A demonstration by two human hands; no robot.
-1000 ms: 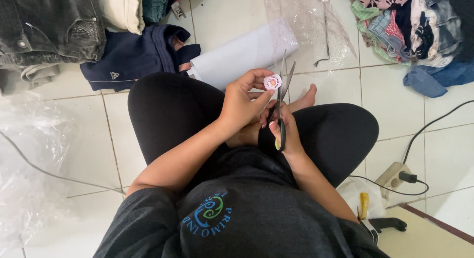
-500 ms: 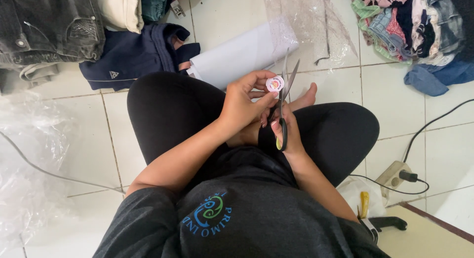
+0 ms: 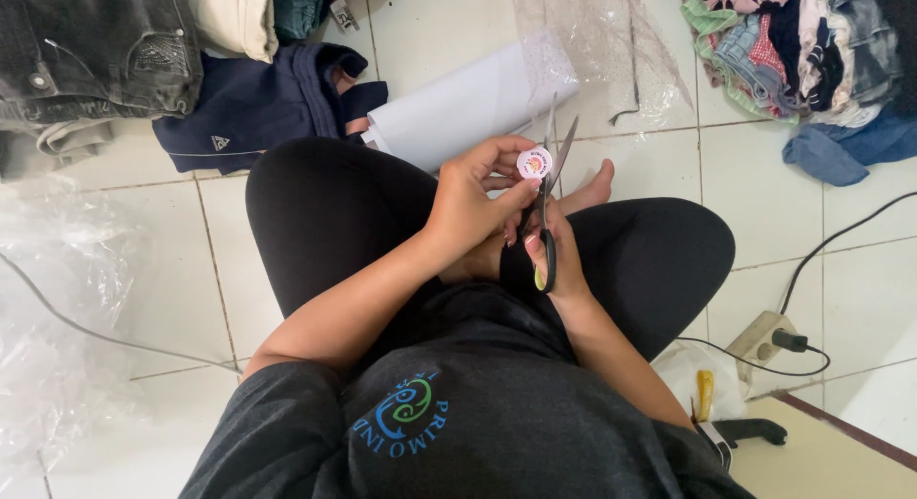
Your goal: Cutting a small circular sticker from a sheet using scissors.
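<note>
The person sits cross-legged on a white tiled floor (image 3: 143, 270), in black trousers and a dark grey shirt with a blue and green emblem. The left hand (image 3: 473, 208) is raised over the lap and pinches a small round sticker (image 3: 535, 162), white with a pink and orange print, between thumb and fingertips; the sticker sits at the top of the hand, right against the blades. The right hand (image 3: 554, 255) is closed around the handles of a pair of scissors (image 3: 549, 189), which stand nearly upright with the blades parted in a narrow V, the sticker's edge just beside or between them; which exactly is hard to tell. The handle shows black with a yellow-green patch. A bare foot (image 3: 592, 189) pokes out behind the hands.

Just beyond the knees lies a white roll of sheet material (image 3: 458, 107), partly under clear plastic film (image 3: 611, 50). A navy garment (image 3: 258, 103) lies left of it, with grey denim (image 3: 86, 50) farther left. A heap of mixed clothes (image 3: 802, 50) fills the top right corner. Crumpled clear plastic (image 3: 57, 308) lies at the left. At the right, a power strip (image 3: 759, 337) with a black plug and cable rests on the tiles
</note>
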